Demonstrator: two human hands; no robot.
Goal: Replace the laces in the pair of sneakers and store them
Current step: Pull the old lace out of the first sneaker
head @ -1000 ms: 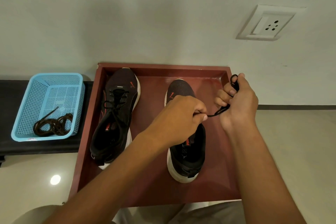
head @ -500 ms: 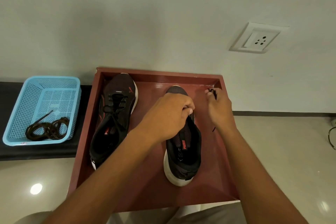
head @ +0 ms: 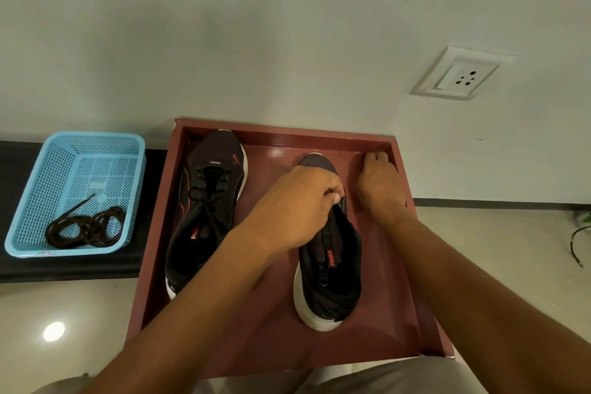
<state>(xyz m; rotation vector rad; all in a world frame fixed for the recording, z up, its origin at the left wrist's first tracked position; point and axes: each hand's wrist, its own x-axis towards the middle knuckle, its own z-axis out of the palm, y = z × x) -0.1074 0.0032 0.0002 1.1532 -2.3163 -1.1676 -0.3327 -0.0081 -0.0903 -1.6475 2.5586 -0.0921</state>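
Note:
Two black sneakers stand toe-away in a red-brown tray (head: 281,132). The left sneaker (head: 204,217) is laced with a black lace. The right sneaker (head: 332,281) shows no lace over its open throat. My left hand (head: 297,205) hovers over this sneaker's front, fingertips pinched together at the eyelets; the lace end it pinched a second ago is hidden. My right hand (head: 377,182) rests in the tray's far right corner, fingers curled, the black lace it carried hidden inside it.
A light blue mesh basket (head: 32,195) sits on a black bench (head: 80,269) left of the tray, with a coiled dark brown lace (head: 86,229) inside. The wall, with a white socket (head: 460,77), rises right behind the tray. A cable (head: 575,243) lies on the floor at right.
My right hand dropped from above the tray's right rim, where it held the black lace up, into the far right corner. My left hand moved forward to the right sneaker's front eyelets.

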